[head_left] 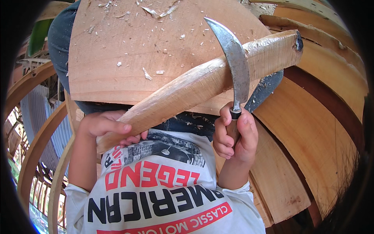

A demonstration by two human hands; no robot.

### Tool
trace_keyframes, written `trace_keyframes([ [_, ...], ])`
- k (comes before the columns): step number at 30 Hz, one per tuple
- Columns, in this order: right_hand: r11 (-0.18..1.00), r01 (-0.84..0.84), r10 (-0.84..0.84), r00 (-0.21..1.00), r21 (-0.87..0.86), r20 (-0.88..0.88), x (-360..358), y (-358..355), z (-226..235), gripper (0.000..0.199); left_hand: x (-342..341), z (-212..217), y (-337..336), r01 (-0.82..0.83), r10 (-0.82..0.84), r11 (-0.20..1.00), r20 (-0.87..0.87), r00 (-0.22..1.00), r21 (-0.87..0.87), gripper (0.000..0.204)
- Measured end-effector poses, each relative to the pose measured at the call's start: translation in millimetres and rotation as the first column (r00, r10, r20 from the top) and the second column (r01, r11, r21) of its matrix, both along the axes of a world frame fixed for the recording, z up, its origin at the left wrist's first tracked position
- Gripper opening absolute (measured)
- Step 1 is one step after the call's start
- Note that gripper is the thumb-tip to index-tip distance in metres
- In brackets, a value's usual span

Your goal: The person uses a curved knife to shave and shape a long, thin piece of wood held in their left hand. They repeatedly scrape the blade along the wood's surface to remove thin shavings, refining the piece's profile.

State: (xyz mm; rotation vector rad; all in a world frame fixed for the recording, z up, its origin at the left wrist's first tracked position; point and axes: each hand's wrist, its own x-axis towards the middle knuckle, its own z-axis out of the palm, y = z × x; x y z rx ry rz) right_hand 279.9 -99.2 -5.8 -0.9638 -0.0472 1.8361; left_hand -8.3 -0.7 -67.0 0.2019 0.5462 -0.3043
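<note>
My left hand (111, 128) is closed round the near end of a long, pale piece of wood (183, 91). This piece slants up to the right across a wooden board, and its far end has a dark spot. Its upper face looks rough and freshly cut. In my right hand (238, 134) is a curved knife (235, 64), gripped by its wooden handle below a dark collar. The blade stands upright, its tip pointing up and left, and passes in front of the wood's far half. I cannot tell whether the blade touches the wood.
The broad wooden board (128, 50) lies across my legs, scattered with wood shavings (159, 12). Large planks (307, 113) lie to the right. On the left are curved-looking wooden rails (37, 156) and corrugated sheeting (58, 124).
</note>
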Motion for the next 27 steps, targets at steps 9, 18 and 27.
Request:
trace_keyframes([
  [9,0.985,-0.168,0.169,0.986,-0.033,0.006,-8.3,0.6,8.9,0.04,-3.0,-7.9,-0.9,0.05,-0.054,0.998,0.097,0.994,0.049,0.06],
  [18,0.999,0.02,-0.021,1.0,-0.047,-0.008,-1.4,0.8,8.0,0.04,1.2,-0.6,0.7,0.049,-0.055,0.995,0.071,0.996,0.083,0.061],
  [27,0.995,0.099,-0.099,0.885,0.024,0.455,-15.4,-0.3,3.9,0.034,6.5,4.5,2.3,0.058,-0.062,0.994,0.041,0.997,0.098,0.06],
])
